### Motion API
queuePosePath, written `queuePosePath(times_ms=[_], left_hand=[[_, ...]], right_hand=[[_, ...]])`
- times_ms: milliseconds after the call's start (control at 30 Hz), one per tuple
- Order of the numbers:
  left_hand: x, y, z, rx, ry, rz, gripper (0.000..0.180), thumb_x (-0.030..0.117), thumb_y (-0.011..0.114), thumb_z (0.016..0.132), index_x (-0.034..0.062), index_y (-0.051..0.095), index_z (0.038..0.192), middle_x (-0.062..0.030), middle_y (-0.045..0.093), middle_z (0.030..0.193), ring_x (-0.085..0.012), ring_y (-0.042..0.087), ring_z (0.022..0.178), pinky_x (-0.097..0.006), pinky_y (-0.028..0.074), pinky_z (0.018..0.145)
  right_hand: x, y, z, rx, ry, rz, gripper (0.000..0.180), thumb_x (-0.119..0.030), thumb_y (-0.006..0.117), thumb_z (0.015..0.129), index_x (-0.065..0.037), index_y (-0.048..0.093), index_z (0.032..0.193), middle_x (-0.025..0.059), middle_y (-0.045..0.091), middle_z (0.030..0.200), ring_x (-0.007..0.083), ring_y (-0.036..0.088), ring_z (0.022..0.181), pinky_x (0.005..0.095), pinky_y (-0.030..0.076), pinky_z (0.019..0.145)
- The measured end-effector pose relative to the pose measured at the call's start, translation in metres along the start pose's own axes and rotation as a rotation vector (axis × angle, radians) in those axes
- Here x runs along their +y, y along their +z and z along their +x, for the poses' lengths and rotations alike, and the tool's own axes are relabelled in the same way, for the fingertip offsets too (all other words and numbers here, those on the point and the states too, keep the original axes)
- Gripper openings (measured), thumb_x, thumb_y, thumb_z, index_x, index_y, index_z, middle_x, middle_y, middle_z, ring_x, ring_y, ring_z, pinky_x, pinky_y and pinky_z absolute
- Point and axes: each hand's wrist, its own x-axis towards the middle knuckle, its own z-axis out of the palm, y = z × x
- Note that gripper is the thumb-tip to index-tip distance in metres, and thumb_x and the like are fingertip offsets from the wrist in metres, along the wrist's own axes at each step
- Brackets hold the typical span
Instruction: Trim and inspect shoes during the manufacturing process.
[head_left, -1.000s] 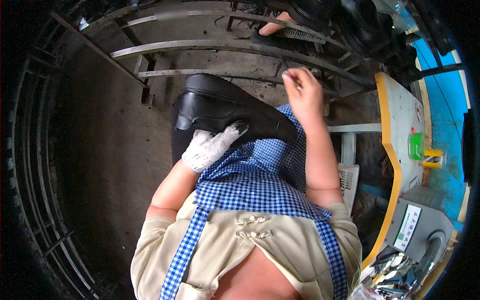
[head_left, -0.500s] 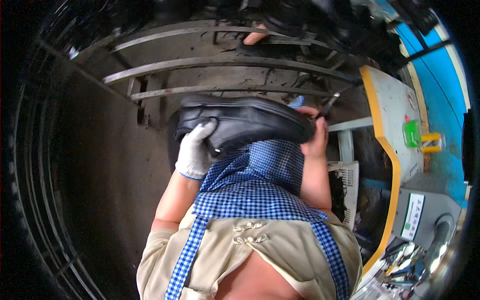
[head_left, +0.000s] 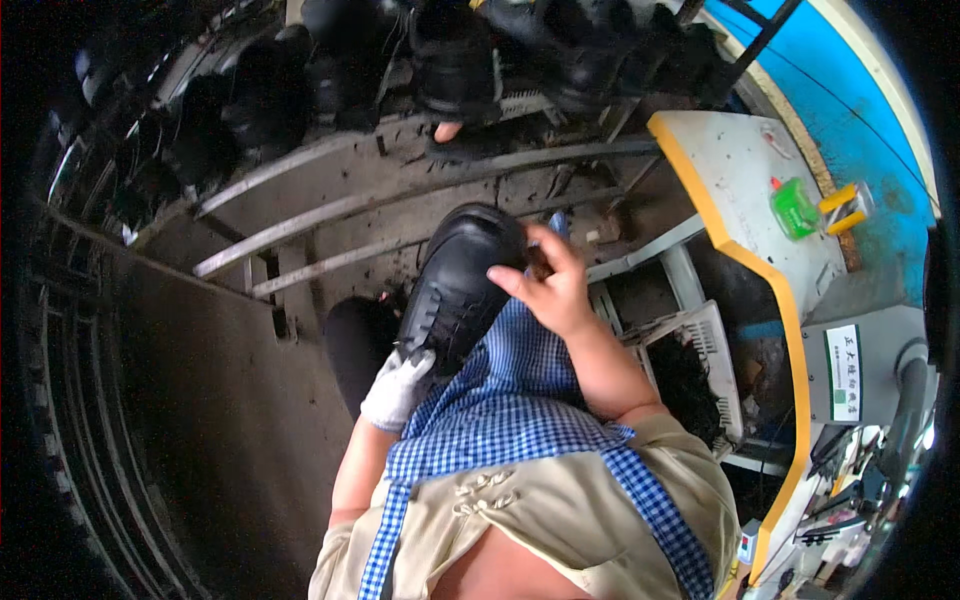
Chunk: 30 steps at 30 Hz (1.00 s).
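Note:
A black lace-up shoe (head_left: 462, 265) is held above my lap, its toe pointing away from me and its upper facing up. My left hand (head_left: 395, 392), in a white knit glove, is closed on the shoe's near end by the collar. My bare right hand (head_left: 553, 288) grips the side of the toe, thumb on the upper. Between its fingers shows a small dark brown thing (head_left: 540, 264), mostly hidden, so its kind is unclear. A blue checked apron (head_left: 500, 450) covers my lap.
Ahead stands a metal rack (head_left: 330, 207) with several black shoes (head_left: 455, 70) on top. To the right is a white table with a yellow edge (head_left: 735, 185), bearing a green container (head_left: 795, 210). Below it sits a white plastic basket (head_left: 722, 375) of dark scraps. Another person's foot (head_left: 447, 131) shows behind the rack.
The shoe has turned from lying sideways to toe pointing away, upper up. My right hand has moved left and nearer; the slender metal-tipped tool it held no longer shows clearly. The view has shifted.

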Motion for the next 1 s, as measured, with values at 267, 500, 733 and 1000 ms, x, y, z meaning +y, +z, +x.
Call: queuePosePath(times_ms=[267, 500, 733, 1000], left_hand=[[0.065, 0.035, 0.002, 0.179, 0.075, -0.877, 0.073, 0.068, 0.043, 0.085, 0.0157, 0.040, 0.136, -0.0073, 0.060, 0.118, -0.0178, 0.062, 0.057, -0.026, 0.056, 0.048], [0.095, 0.075, 0.021, -0.525, 0.036, -1.142, 0.057, 0.051, 0.034, 0.096, 0.0162, 0.035, 0.141, -0.0100, 0.048, 0.135, -0.0215, 0.056, 0.105, -0.047, 0.052, 0.077], [0.099, 0.068, 0.037, -0.834, 0.074, -0.468, 0.066, 0.039, 0.065, 0.083, 0.0044, 0.042, 0.134, -0.0237, 0.059, 0.113, -0.0393, 0.060, 0.100, -0.047, 0.049, 0.083], [0.026, 0.012, 0.010, -0.028, -0.016, -0.484, 0.056, 0.034, 0.067, 0.083, 0.0042, 0.048, 0.126, -0.0074, 0.059, 0.104, -0.0216, 0.056, 0.086, -0.036, 0.049, 0.073]], right_hand=[[0.014, 0.017, -0.050, -0.359, -0.322, -0.394, 0.089, -0.032, 0.080, 0.069, -0.012, 0.031, 0.141, 0.0200, 0.052, 0.128, 0.0273, 0.067, 0.090, 0.0308, 0.056, 0.060], [0.035, 0.009, -0.035, 0.021, -0.516, -0.573, 0.063, -0.026, 0.074, 0.074, -0.016, 0.047, 0.129, 0.0232, 0.056, 0.118, 0.0356, 0.066, 0.084, 0.0405, 0.057, 0.070], [-0.014, -0.078, 0.016, 0.503, -0.008, 0.031, 0.053, -0.036, 0.065, 0.081, -0.007, 0.051, 0.123, 0.0212, 0.060, 0.108, 0.0324, 0.061, 0.099, 0.0401, 0.048, 0.090], [-0.087, -0.233, 0.163, 1.013, -0.639, 0.041, 0.061, -0.001, 0.072, 0.074, -0.003, 0.042, 0.126, 0.0086, 0.060, 0.105, 0.0155, 0.061, 0.077, 0.0255, 0.053, 0.052]])
